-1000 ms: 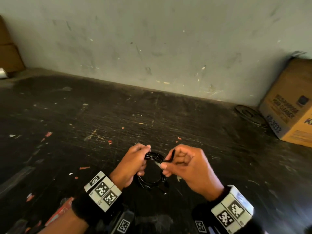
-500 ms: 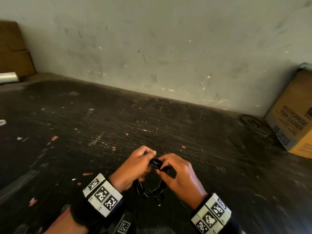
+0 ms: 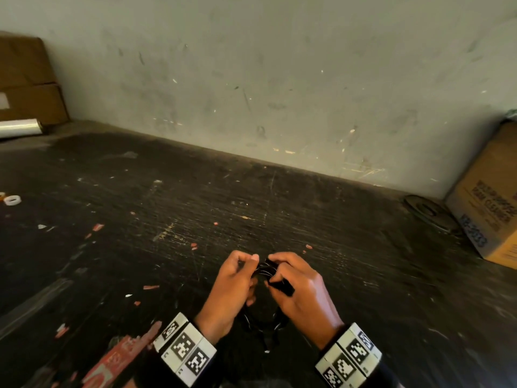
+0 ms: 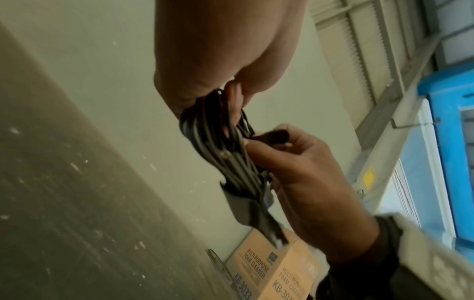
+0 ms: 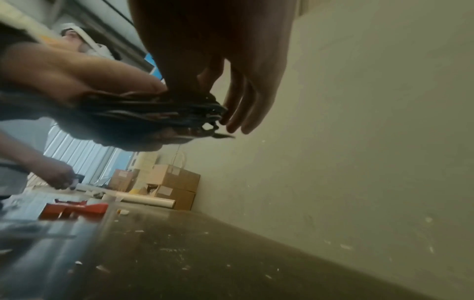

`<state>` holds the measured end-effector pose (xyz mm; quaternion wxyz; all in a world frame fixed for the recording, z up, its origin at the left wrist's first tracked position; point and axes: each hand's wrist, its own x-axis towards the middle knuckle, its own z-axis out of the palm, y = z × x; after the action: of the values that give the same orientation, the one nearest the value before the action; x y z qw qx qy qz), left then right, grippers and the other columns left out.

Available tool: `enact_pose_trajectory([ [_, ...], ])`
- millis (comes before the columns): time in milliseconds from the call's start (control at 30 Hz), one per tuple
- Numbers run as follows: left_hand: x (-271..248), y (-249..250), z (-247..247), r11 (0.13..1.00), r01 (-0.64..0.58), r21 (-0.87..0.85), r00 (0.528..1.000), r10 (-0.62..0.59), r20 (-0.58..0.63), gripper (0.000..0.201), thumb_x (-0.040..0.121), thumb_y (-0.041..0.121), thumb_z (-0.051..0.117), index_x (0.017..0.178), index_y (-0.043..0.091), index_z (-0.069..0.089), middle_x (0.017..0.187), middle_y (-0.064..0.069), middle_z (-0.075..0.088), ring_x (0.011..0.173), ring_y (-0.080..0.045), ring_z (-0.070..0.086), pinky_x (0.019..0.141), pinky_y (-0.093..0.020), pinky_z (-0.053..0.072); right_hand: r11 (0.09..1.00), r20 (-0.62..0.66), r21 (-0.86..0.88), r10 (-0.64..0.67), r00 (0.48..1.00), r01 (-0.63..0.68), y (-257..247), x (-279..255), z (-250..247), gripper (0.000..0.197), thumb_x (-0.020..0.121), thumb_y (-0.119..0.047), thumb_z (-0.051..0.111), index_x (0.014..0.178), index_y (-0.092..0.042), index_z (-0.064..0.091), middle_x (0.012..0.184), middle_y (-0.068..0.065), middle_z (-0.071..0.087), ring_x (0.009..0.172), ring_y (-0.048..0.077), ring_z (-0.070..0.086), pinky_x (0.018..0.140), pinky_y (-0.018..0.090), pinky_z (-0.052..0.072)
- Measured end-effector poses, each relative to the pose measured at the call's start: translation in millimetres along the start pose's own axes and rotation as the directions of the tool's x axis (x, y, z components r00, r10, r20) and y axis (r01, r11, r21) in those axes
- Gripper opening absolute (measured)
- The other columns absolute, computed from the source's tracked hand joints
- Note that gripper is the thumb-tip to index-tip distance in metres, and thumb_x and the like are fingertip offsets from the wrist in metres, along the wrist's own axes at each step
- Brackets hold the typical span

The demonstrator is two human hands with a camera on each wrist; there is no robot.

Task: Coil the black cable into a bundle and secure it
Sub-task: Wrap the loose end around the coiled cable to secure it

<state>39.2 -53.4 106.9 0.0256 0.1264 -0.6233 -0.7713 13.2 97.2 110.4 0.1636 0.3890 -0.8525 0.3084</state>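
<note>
The black cable (image 3: pixel 260 324) is coiled into a small loop held up above the dark table (image 3: pixel 195 208). My left hand (image 3: pixel 249 261) grips the top of the coil (image 4: pixel 220 142), with its fingers curled round the bunched strands. My right hand (image 3: pixel 275 273) pinches a black strap (image 3: pixel 283 286) that lies across the same bunch; its tail (image 4: pixel 246 207) hangs below the coil. In the right wrist view the cable (image 5: pixel 153 113) runs between thumb and forefinger while the other fingers (image 5: pixel 243 109) stay straight. The lower loop dangles between my wrists.
A cardboard box (image 3: pixel 492 208) stands at the right by the wall, with a dark flat disc (image 3: pixel 428 214) beside it. More boxes (image 3: pixel 25 79) and a clear roll (image 3: pixel 19 127) sit at the far left, and a white tape ring (image 3: pixel 12 200). Another person's hand (image 5: pixel 59 176) works further left.
My right hand has come in against the coil and brought the strap down across the strands. The hands are now closer together.
</note>
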Motion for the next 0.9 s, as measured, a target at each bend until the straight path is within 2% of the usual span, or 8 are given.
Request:
enact_pose_trajectory([
  [133,-3.0,0.8,3.4,1.0,-0.015,-0.004,0.998,0.015,0.059,0.018,0.092,0.027,0.056,0.092,0.009,0.054,0.049,0.006,0.047,0.041,-0.007,0.041,0.043,-0.023,0.037,0.993,0.021,-0.085,-0.077,0.997,0.079,-1.0,0.1,-2.3,0.012,0.077,-0.007,0.065,0.084,-0.014,0.059,0.112,0.003,0.062,0.089,0.009,0.065,0.069,0.025,0.059],
  [300,-1.2,-6.1,3.3,0.997,0.081,-0.018,0.995,-0.08,0.057,0.028,0.088,0.03,0.061,0.095,0.003,0.065,0.066,-0.005,0.064,0.044,-0.009,0.05,0.048,-0.026,0.044,0.986,0.001,-0.123,-0.111,0.994,0.11,2.0,-3.0,-2.1,0.009,0.079,-0.006,0.063,0.081,-0.014,0.059,0.103,0.002,0.065,0.08,0.007,0.064,0.064,0.019,0.057],
  [400,0.4,-8.8,1.7,0.984,0.165,-0.069,0.971,-0.15,0.187,0.03,0.089,0.032,0.059,0.084,0.006,0.074,0.067,-0.006,0.068,0.044,-0.008,0.047,0.05,-0.026,0.041,0.983,0.016,-0.148,-0.111,0.994,0.112,5.0,-5.5,-2.1,0.015,0.079,-0.004,0.071,0.08,-0.014,0.06,0.102,0.0,0.066,0.08,0.006,0.064,0.066,0.018,0.056],
  [500,2.4,-9.1,-1.4,0.977,0.191,-0.093,0.958,-0.165,0.234,0.029,0.09,0.029,0.058,0.086,0.005,0.074,0.074,-0.01,0.066,0.045,-0.008,0.045,0.05,-0.025,0.04,0.984,0.027,-0.138,-0.11,0.994,0.113,5.2,-6.9,-4.3,0.007,0.081,-0.01,0.065,0.083,-0.015,0.062,0.102,0.001,0.068,0.089,0.008,0.066,0.074,0.022,0.058],
  [600,3.5,-9.7,-1.9,0.967,0.213,-0.142,0.96,-0.18,0.215,0.025,0.09,0.022,0.058,0.093,0.0,0.069,0.069,-0.008,0.06,0.044,-0.007,0.045,0.047,-0.022,0.042,0.987,0.07,-0.116,-0.108,0.992,0.116,6.4,-8.4,-10.4,0.01,0.082,-0.015,0.063,0.09,-0.017,0.066,0.107,0.0,0.07,0.102,0.009,0.065,0.085,0.025,0.057],
  [733,3.0,-10.8,-2.4,0.965,0.196,-0.176,0.971,-0.167,0.169,0.016,0.09,0.016,0.06,0.085,0.004,0.069,0.063,-0.004,0.061,0.045,-0.007,0.048,0.048,-0.022,0.045,0.992,0.084,-0.09,-0.079,0.993,0.087,10.6,-13.2,-18.1,0.019,0.08,-0.013,0.068,0.098,-0.018,0.07,0.113,0.0,0.068,0.105,0.008,0.064,0.088,0.027,0.056],
  [833,0.7,-13.7,2.4,0.979,0.129,-0.155,0.986,-0.11,0.128,0.015,0.09,0.014,0.06,0.087,0.003,0.069,0.062,-0.003,0.061,0.045,-0.007,0.05,0.049,-0.022,0.046,0.999,0.071,-0.019,-0.038,0.997,0.039,10.2,-16.6,-17.9,0.02,0.083,-0.02,0.062,0.102,-0.02,0.07,0.116,-0.005,0.064,0.106,0.001,0.06,0.091,0.02,0.053],
  [900,-1.1,-16.2,6.1,0.994,0.045,-0.103,0.995,-0.036,0.092,0.016,0.089,0.014,0.06,0.089,0.0,0.068,0.064,-0.005,0.062,0.047,-0.007,0.051,0.051,-0.024,0.046,0.997,0.035,0.076,0.027,0.999,-0.03,9.1,-17.1,-15.0,0.018,0.084,-0.018,0.065,0.101,-0.02,0.071,0.118,-0.007,0.059,0.107,-0.003,0.058,0.092,0.014,0.049],
])
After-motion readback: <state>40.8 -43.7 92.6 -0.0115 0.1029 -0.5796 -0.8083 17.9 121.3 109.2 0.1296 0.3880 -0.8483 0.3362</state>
